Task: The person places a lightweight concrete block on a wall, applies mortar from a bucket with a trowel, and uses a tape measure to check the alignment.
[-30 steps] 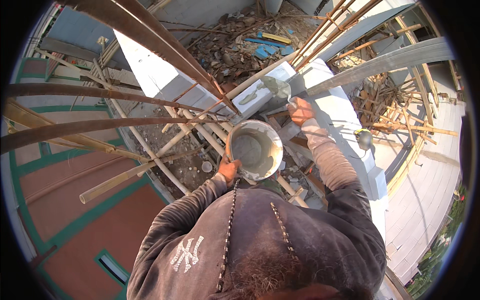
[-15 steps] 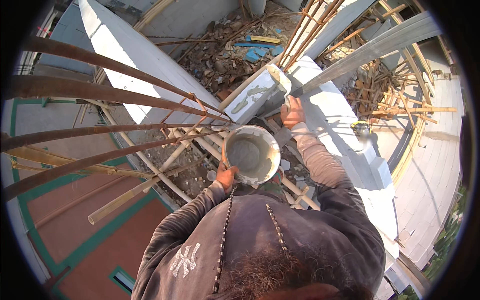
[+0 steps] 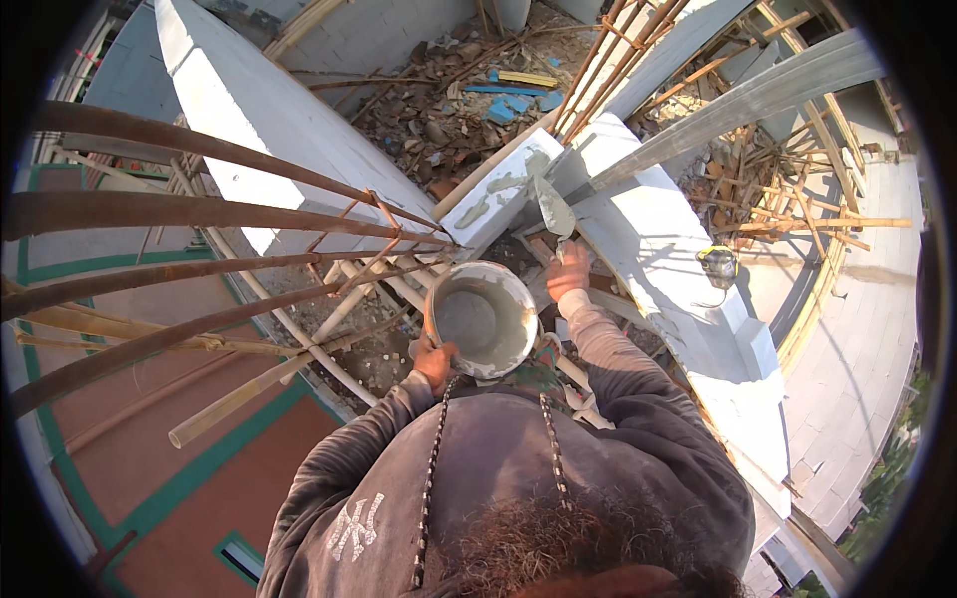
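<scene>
My left hand [image 3: 435,363] is closed on the rim of a round bucket [image 3: 530,329], held in front of my chest. Grey wet mortar [image 3: 471,321] lies in its bottom and smears its inner wall. My right hand [image 3: 568,271] grips a trowel [image 3: 554,209] by the handle, which the fingers mostly hide. The trowel's blade points away from me and has mortar on it. Just beyond and left of the blade is a white block wall end [image 3: 511,177] with patches of mortar [image 3: 480,207] on top.
Rusty steel bars [image 3: 229,217] fan out on the left, above bamboo poles [image 3: 239,395]. On the right, a white block wall [image 3: 653,234] carries a tape measure [image 3: 719,265]. A long grey metal bar [image 3: 738,105] slants over it. Rubble [image 3: 439,125] covers the ground beyond.
My right hand and the trowel have drawn back toward me and slightly left, and the blade now sits off the block's top. The bucket has shifted a little left and nearer.
</scene>
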Motion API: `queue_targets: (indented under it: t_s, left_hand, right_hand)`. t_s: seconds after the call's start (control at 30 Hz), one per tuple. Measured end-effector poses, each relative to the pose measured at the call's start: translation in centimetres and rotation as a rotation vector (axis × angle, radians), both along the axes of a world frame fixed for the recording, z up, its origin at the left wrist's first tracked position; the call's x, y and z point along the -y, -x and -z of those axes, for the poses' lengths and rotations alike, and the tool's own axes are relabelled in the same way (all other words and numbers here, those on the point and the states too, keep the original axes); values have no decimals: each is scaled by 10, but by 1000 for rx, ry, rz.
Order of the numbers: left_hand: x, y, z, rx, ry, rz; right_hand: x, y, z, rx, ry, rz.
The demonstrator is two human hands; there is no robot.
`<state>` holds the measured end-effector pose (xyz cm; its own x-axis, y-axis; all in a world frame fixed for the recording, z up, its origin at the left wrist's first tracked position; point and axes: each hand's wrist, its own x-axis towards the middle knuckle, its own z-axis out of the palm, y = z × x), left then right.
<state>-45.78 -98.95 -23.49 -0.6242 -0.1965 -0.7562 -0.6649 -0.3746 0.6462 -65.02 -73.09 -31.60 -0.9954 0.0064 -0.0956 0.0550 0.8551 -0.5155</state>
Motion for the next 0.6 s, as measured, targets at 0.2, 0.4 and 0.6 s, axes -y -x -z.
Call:
queue_targets:
  t_s: [0.2, 0.4, 0.6]
  left_hand:
    - [-18, 17, 13, -165, 98, 98]
    - [-60, 55, -38, -292, 187, 268]
    - [-90, 70, -55, -697, 651, 611]
  right_hand:
    - [-52, -23, -123, 355, 361, -107]
    - [-80, -59, -156, 515, -174, -436]
    - [-43, -38, -130, 653, -288, -487]
